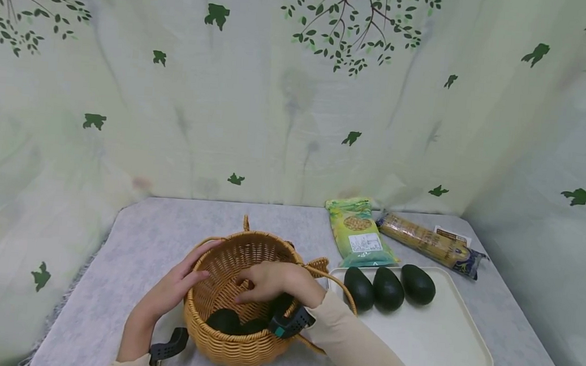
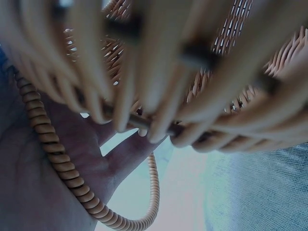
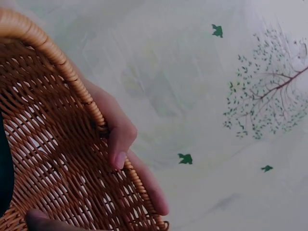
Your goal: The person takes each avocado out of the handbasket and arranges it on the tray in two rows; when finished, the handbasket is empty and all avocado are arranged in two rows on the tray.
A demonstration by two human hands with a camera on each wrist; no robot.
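A round wicker basket (image 1: 235,352) stands tilted toward me on the table. My left hand (image 1: 176,285) grips its left rim, with the thumb inside and the fingers along the outer wall, as the right wrist view also shows. My right hand (image 1: 270,283) reaches over the right rim into the basket; its fingers are loosely bent and no object shows between them. Dark green avocados (image 1: 224,320) lie in the bottom, one of them partly hidden below my right wrist. In the right wrist view, a fingertip (image 3: 38,219) shows near a dark green avocado (image 3: 6,168).
Right of the basket, three avocados (image 1: 388,290) lie in a row at the far left part of a white tray (image 1: 450,347). Behind the tray are a green-yellow food bag (image 1: 361,233) and a long packet (image 1: 427,240). A looped wicker handle (image 1: 339,282) hangs over the tray's left edge.
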